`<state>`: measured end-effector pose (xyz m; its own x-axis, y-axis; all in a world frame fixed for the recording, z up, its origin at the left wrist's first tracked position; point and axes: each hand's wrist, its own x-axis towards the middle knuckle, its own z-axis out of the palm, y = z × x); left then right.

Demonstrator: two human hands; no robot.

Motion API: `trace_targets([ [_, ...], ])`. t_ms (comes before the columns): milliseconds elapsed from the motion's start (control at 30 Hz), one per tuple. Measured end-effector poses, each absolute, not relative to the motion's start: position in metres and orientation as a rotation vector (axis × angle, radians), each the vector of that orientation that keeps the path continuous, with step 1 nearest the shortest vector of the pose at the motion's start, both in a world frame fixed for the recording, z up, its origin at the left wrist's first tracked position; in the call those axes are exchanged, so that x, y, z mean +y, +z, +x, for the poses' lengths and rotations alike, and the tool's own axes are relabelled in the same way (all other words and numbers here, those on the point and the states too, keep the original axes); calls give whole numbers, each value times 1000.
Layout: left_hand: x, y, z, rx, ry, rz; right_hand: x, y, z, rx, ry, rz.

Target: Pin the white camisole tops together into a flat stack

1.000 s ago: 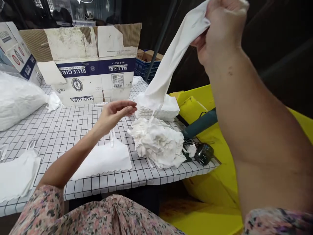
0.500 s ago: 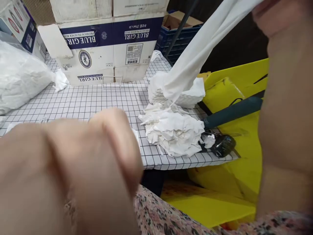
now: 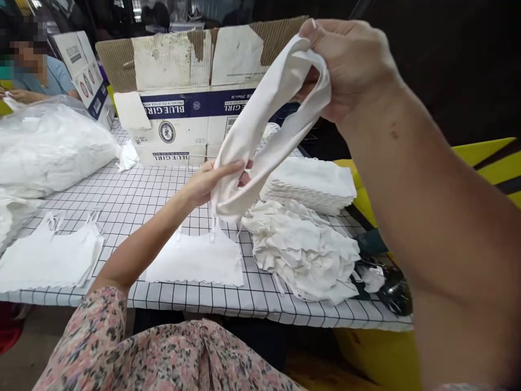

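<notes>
A long white cloth strip (image 3: pixel 260 125) hangs in a loop between my hands. My right hand (image 3: pixel 350 68) grips its upper end high above the table, and my left hand (image 3: pixel 215 182) holds its lower bend. Just below my left hand lies a flat white garment piece with straps and a scalloped hem (image 3: pixel 197 260). To the right of it sit a crumpled heap of white fabric (image 3: pixel 303 252) and a neat stack of folded white pieces (image 3: pixel 309 182). A similar strapped piece (image 3: pixel 49 260) lies further left.
The table has a black-and-white grid cover (image 3: pixel 138 190). Behind it stands a torn Blue Girl cardboard box (image 3: pixel 183 125). A bulging plastic bag of white items (image 3: pixel 49 146) lies at the left, with a co-worker (image 3: pixel 35 76) beyond it. A yellow board (image 3: pixel 492 163) lies at the right.
My left hand has come up and taken the cloth's lower part, which no longer hangs onto the stack. The cloth now forms a loop, and my view has shifted.
</notes>
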<state>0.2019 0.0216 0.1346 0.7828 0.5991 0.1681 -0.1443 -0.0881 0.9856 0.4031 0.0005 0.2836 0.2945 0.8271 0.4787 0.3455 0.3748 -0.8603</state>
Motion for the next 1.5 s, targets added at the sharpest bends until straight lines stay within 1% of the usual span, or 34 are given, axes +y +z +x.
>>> trace_targets([
  [133, 27, 152, 183, 306, 850, 1409, 29, 251, 417, -1217, 231, -1286],
  [200, 40, 156, 179, 358, 914, 1365, 34, 228, 412, -1320, 257, -1244],
  [233, 46, 157, 178, 407, 923, 1340, 33, 215, 405, -1398, 354, -1223],
  [300, 56, 157, 176, 504, 890, 1288, 31, 192, 387, -1530, 678, -1189],
  [367, 57, 156, 174, 547, 884, 1245, 29, 173, 367, -1550, 949, -1121],
  [433, 55, 155, 168, 533, 964, 1212, 31, 160, 351, -1483, 1061, -1032],
  [500, 53, 154, 160, 506, 1056, 1182, 37, 153, 341, -1403, 1043, -980],
  [767, 67, 152, 139, 616, 1111, 1063, 60, 155, 347, -1214, 984, -859],
  [833, 66, 155, 139, 622, 1161, 1074, 55, 159, 355, -1298, 1065, -942],
  [933, 66, 160, 134, 644, 1254, 1113, 41, 165, 371, -1506, 1311, -1147],
  [1000, 68, 161, 125, 672, 1277, 1174, 33, 165, 382, -1587, 1405, -1194],
  [1067, 71, 158, 111, 750, 1246, 1267, 29, 164, 389, -1586, 1401, -1130],
  [1133, 73, 151, 97, 927, 1142, 1402, 28, 162, 389, -1537, 1367, -1050],
  [1233, 73, 141, 93, 1134, 1091, 1669, 29, 164, 376, -1565, 1378, -1066],
  [1300, 73, 138, 105, 969, 1080, 1807, 29, 169, 362, -1658, 1376, -1096],
  [1400, 74, 141, 130, 570, 804, 1837, 26, 182, 353, -1751, 1284, -1142],
  [1467, 75, 148, 139, 507, 671, 1800, 23, 189, 363, -1773, 1254, -1237],
  [1500, 76, 151, 140, 522, 670, 1776, 22, 192, 372, -1783, 1260, -1300],
])
